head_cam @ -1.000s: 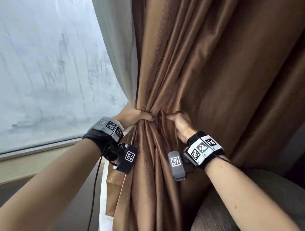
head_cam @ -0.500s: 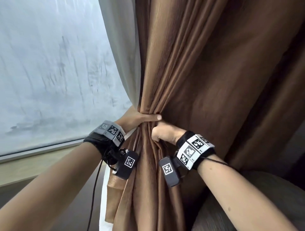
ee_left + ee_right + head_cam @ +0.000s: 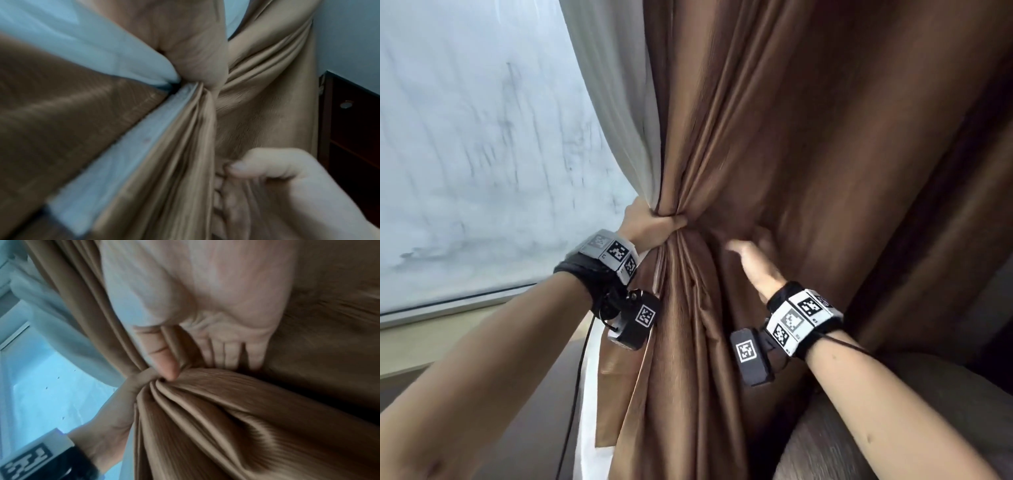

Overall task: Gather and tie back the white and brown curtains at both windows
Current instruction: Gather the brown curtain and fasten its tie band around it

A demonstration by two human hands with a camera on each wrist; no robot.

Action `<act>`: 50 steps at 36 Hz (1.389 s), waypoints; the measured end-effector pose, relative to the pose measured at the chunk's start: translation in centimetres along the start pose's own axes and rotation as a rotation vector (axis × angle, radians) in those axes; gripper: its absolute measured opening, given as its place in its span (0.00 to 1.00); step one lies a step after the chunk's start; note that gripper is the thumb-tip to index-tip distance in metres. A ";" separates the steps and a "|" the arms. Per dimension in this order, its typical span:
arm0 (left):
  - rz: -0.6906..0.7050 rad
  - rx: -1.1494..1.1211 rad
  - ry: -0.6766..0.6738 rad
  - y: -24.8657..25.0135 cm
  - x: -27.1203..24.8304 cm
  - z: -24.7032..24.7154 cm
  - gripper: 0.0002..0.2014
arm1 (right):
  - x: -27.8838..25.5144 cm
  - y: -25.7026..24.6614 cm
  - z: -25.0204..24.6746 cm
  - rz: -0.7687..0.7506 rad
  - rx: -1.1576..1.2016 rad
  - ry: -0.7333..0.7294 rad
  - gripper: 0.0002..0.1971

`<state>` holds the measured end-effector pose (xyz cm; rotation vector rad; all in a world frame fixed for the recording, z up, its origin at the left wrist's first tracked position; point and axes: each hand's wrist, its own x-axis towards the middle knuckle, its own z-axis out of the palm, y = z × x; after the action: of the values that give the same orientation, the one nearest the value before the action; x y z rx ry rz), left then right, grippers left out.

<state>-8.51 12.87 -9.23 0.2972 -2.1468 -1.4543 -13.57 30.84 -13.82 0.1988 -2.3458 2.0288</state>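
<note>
the left hand (image 3: 650,226) is wrapped tight around the gathered waist of the brown curtain (image 3: 774,137), thumb across the front of the bunch, with the white curtain (image 3: 619,102) caught in the same grip on the window side. above the fist the brown folds fan upward; below it they hang in narrow pleats toward the floor, and a strip of white shows beside them at the lower left. the right hand (image 3: 753,260) sits just right of the left one, blurred in the head view; in the right wrist view its fingers (image 3: 232,353) run fairly straight into the folds and the thumb tip presses against the bunch beside the left thumb, so it looks pushed into the cloth rather than clenched on it, though the blur makes that hard to be sure of. the window (image 3: 465,154) with its pale, streaked pane fills the left, its sill (image 3: 448,329) running under the left forearm.
</note>
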 end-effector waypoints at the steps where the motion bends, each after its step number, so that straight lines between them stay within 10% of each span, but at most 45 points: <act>1: 0.001 -0.007 -0.006 0.0 0.0 0.0 0.28 | 0.6 0.5 -0.5 0.023 -0.024 0.175 0.41; 5: 0.010 -0.048 -0.065 0.5 -0.8 -0.1 0.37 | 2.6 1.0 -2.3 0.192 -0.179 0.458 0.60; 16: 0.028 -0.132 -0.333 0.2 -0.9 -1.1 0.21 | 11.2 7.8 -1.3 0.186 0.226 -0.325 0.62; 21: 0.017 -0.114 -0.388 0.0 -1.0 -2.0 0.19 | 7.0 2.4 -0.7 0.123 0.098 -0.142 0.42; 24: -0.003 -0.120 -0.392 -0.1 -1.2 -2.4 0.19 | 8.4 3.0 -1.4 0.181 0.140 -0.028 0.59; 30: -0.016 -0.129 -0.444 0.3 -1.5 -2.8 0.15 | 5.6 0.2 -0.6 0.280 0.404 -0.471 0.09; 39: -0.054 -0.139 -0.470 0.2 -1.6 -2.9 0.17 | 4.0 -1.2 0.5 0.243 0.468 -0.771 0.17; 50: -0.031 -0.134 -0.233 -0.3 -0.1 -1.9 0.14 | 3.5 -1.7 -0.5 -0.129 0.187 -0.147 0.11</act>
<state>-7.47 11.29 -8.95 0.1170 -2.2182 -1.7151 -16.84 30.88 -11.74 0.5082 -2.1525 2.2386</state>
